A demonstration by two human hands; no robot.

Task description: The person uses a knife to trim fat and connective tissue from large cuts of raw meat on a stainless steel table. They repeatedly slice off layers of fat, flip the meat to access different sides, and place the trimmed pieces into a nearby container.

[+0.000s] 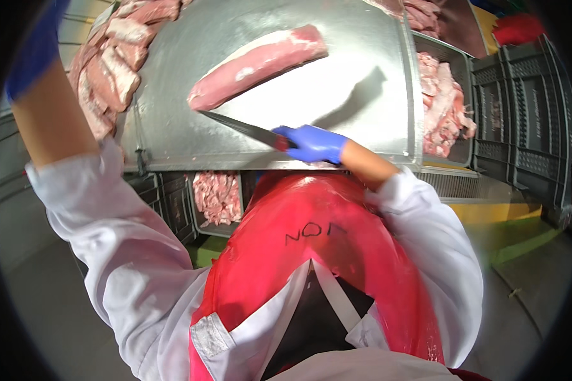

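Observation:
A long piece of pale pink meat [257, 66], whitish along its upper side, lies at a slant on the steel work table [356, 38]. My right hand [316, 145], in a blue glove, is closed round the red handle of a knife [241, 129] near the table's front edge. The blade points left and away from me, its tip close to the meat's near left end; whether they touch I cannot tell. My left hand [35, 47], also blue-gloved, reaches far out at the upper left, past the meat pile, and its fingers are hidden by the dark rim.
Several cuts of meat [117, 70] are heaped along the table's left side. Pale trimmings [443, 105] fill a container at the right, beside dark plastic crates [521, 114]. Another bin of trimmings [217, 198] stands below the front edge, left of my red apron [311, 216].

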